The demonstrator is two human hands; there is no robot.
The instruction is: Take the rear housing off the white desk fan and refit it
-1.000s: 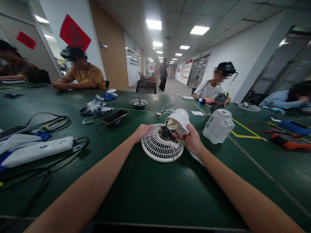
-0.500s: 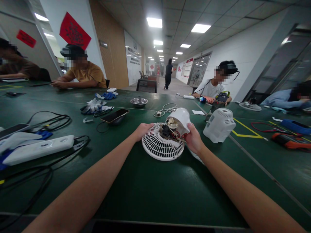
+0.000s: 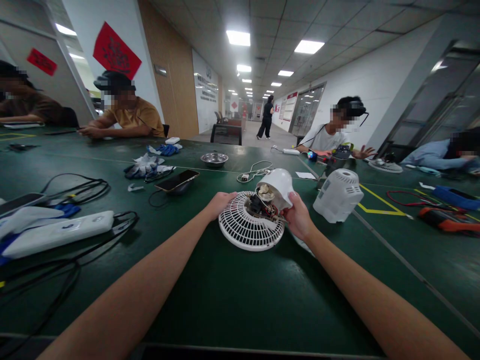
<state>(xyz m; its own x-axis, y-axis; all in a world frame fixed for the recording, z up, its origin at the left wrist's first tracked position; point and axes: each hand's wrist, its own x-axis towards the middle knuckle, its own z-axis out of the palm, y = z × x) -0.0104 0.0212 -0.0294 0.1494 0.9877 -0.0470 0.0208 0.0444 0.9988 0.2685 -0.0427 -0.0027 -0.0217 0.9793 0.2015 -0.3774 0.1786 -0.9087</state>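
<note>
A round white fan grille (image 3: 249,235) lies on the green table, with a motor and wiring (image 3: 262,202) exposed on top of it. My left hand (image 3: 221,204) grips the grille's left rim. A white plastic housing (image 3: 279,185) is tilted over the motor, its open side showing the parts within. My right hand (image 3: 299,216) is closed on the lower right edge of this housing. To the right, a second white plastic cover (image 3: 338,196) with vent slots stands on the table.
On the left are a power strip (image 3: 63,232), black cables, a phone (image 3: 178,180) and gloves (image 3: 146,166). Beyond the grille are a metal bowl (image 3: 214,159) and a coiled cable (image 3: 257,171). An orange meter (image 3: 448,220) lies right. Several people sit around the table.
Both my hands, the grille and the housing have hardly moved. Across the table at right, a person's hand has lifted with spread fingers. The person walking in the background has turned and shifted right.
</note>
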